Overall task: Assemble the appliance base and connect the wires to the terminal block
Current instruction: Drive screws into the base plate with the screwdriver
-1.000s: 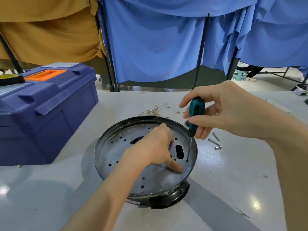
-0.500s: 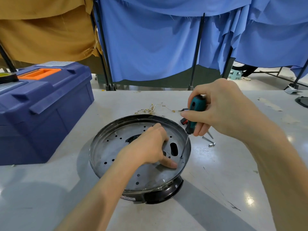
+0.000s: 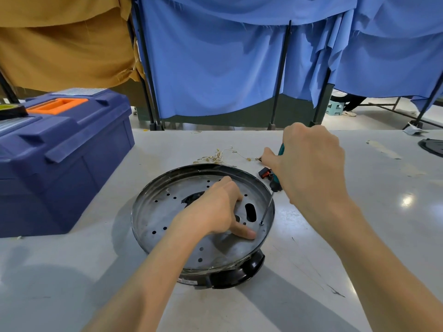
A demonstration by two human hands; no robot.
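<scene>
Hiding most of screwdriver (image 3: 275, 185): right hand (image 3: 309, 168).

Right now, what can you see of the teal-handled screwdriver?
The teal-and-black-handled screwdriver has a thin bare metal shaft. It is tilted, with the handle up and to the right. The tip is down on what looks like a small screw near the right rim of the perforated round metal plate. The right hand grips the handle and hides most of it. The left hand presses on the plate beside the tip without touching the tool.

blue toolbox (image 3: 64, 152), blue curtains (image 3: 215, 68), ochre cloth (image 3: 60, 44)
</scene>
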